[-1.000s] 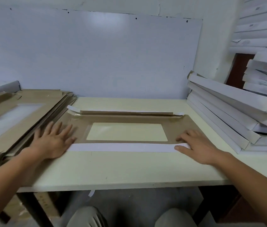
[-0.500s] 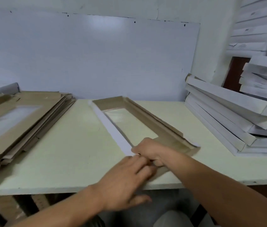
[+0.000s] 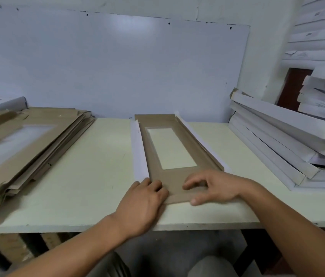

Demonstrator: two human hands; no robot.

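Note:
A brown cardboard box blank with a rectangular window lies on the table, its long side pointing away from me. A white flap lies flat along its left side, and another white flap stands up along the right. My left hand has curled fingers on the blank's near left corner. My right hand arches over the near end, fingertips on top and thumb at the near edge.
A pile of flat brown blanks covers the left of the cream table. Assembled white boxes are stacked at the right, with more behind them. A white board leans on the wall behind.
The blank lay sideways under my flat hands a second ago. It has been turned a quarter turn to point away, and both hands have come together at its near end.

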